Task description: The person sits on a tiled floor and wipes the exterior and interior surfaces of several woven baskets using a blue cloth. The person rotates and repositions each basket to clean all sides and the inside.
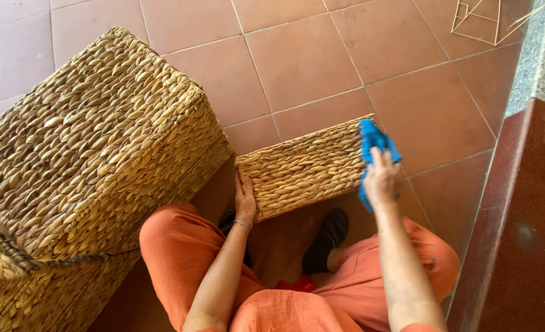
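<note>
Head view, reading left to right: a large woven basket (94, 147) lies tipped on its side, well apart from my left-hand fingers. Next comes my left hand (244, 201), fingers closed flat together against the near left corner of the small woven basket (306, 167), steadying it; a thin bracelet (242, 224) sits at the wrist. The small basket stands on its edge on the tiled floor (309, 55), spanning the gap between my two hands, just beyond my shoes (325, 240). I judge it light and fairly stiff, its braided surface rough enough not to slip; the ends are the natural places to hold. At its right end my right hand (382, 179) has fingers curled around a blue cloth (374, 147), pressing that soft, limp rag against the basket's right edge. Further right runs a dark red stone ledge (524, 246).
</note>
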